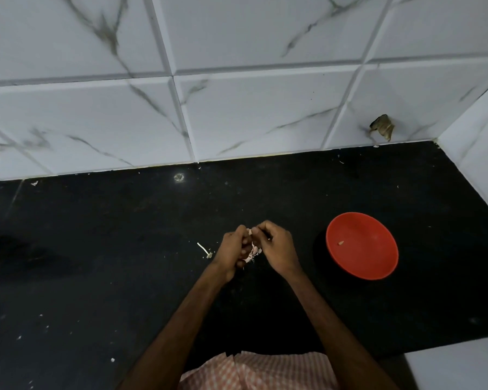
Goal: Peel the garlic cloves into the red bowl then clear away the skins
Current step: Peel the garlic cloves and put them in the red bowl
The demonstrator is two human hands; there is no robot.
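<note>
Checked cloth (254, 370) lies lowest; left grip (234, 249) and right grip (276, 246) pinch the garlic (253, 250) between them, left of the bowl (378, 257).

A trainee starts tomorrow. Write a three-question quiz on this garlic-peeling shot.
1. Multiple choice: what do the left hand and right hand grip between them? A) garlic B) a knife C) a spoon
2. True or false: the red bowl is heaped with peeled cloves.
3. Fill in: the bowl stands on the black countertop on the ___ hand's side.

Key:
1. A
2. False. The bowl holds only one small piece.
3. right
</note>
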